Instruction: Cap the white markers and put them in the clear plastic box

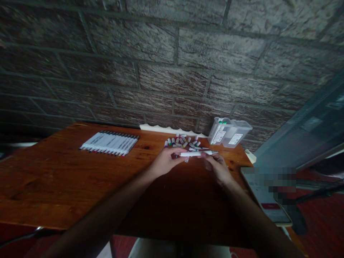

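A white marker (191, 154) lies level between my two hands above the wooden table. My left hand (164, 162) pinches its left end with thumb and fingers. The fingers of my right hand (218, 167) are closed on it toward its right end, where a thin greyish tip sticks out. Just behind the hands is a loose heap of white marker caps (185, 144) with coloured ends, partly covered by the hands and the marker. Farther left, several white markers (110, 144) lie side by side in a neat row.
Two clear plastic cases (236, 134) stand at the table's back right; green-ended pieces show in the left one. A phone (276, 211) rests along the right edge of the table (64, 190). White wavy-edged material (161, 129) lies along the back edge, by a stone-block wall (150, 82).
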A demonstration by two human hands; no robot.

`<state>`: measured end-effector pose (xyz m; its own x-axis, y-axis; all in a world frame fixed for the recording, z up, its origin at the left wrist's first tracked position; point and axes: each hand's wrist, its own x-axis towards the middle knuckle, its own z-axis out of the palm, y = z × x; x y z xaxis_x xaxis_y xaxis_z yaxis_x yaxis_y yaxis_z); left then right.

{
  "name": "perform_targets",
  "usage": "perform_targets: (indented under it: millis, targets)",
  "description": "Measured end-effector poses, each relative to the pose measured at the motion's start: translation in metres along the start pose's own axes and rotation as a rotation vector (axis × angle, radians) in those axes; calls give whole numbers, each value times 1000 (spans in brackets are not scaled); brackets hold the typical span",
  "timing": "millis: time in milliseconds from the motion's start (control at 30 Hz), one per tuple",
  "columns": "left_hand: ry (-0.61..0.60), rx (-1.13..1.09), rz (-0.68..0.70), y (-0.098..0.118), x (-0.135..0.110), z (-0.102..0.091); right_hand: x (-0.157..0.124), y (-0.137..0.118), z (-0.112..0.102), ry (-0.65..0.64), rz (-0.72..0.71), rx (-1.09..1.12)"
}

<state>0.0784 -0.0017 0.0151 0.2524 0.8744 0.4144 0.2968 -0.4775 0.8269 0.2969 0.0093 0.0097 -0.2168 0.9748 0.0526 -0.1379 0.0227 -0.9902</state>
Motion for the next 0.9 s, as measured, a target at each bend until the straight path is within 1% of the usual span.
perform_targets:
  millis: [133,267,333,433,567,733,833,900]
  targets:
    - [-35,182,31,-1,-4,0,1,2,0,-4,-21,-23]
    - [-75,303,47,-1,-6,2,3,7,0,64,-20,-49]
    - [-95,335,52,0,-7,4,4,9,0,89,-64,-75]
    - [-129,352,51,3,-7,9,3,7,2,78,-134,-119]
    - [-119,310,18,9,-9,15,0,1,5,54,-157,-131]
    - [-119,209,24,9,-10,18,-4,-3,9,-60,-164,-164]
    - [-104,116,-46,3,-8,17,-2,-2,4,-31,-97,-169]
    - [-78,28,-101,-2,-6,16,1,0,-4,14,-21,-106]
